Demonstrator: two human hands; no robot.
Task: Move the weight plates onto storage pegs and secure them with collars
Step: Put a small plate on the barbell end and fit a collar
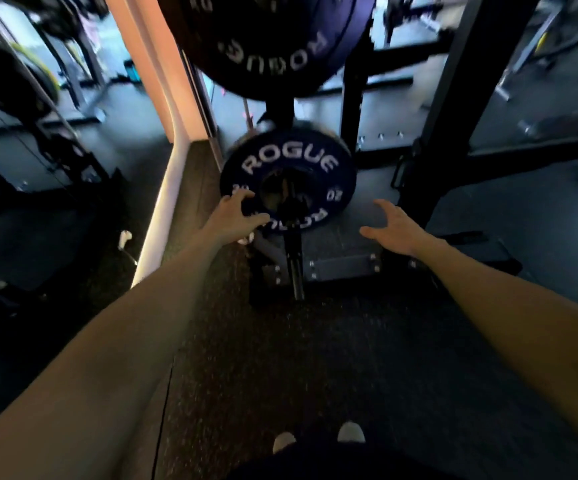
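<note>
A small dark blue plate marked ROGUE and 20 [289,164] hangs on a low black peg [294,258] of the rack, its face toward me. My left hand [237,218] rests its spread fingers on the plate's lower left rim. To the plate's right, my right hand [396,228] hovers with fingers apart, holding nothing and not touching the plate. A larger dark ROGUE plate [270,46] hangs on a higher peg straight above. I see no collar clearly; the picture is blurred.
Black rack uprights [453,109] and a bolted base [343,263] stand right of the pegs. A pale wall edge [157,216] runs along the left. More gym frames [55,81] stand far left. My shoes [318,436] are on the speckled rubber floor.
</note>
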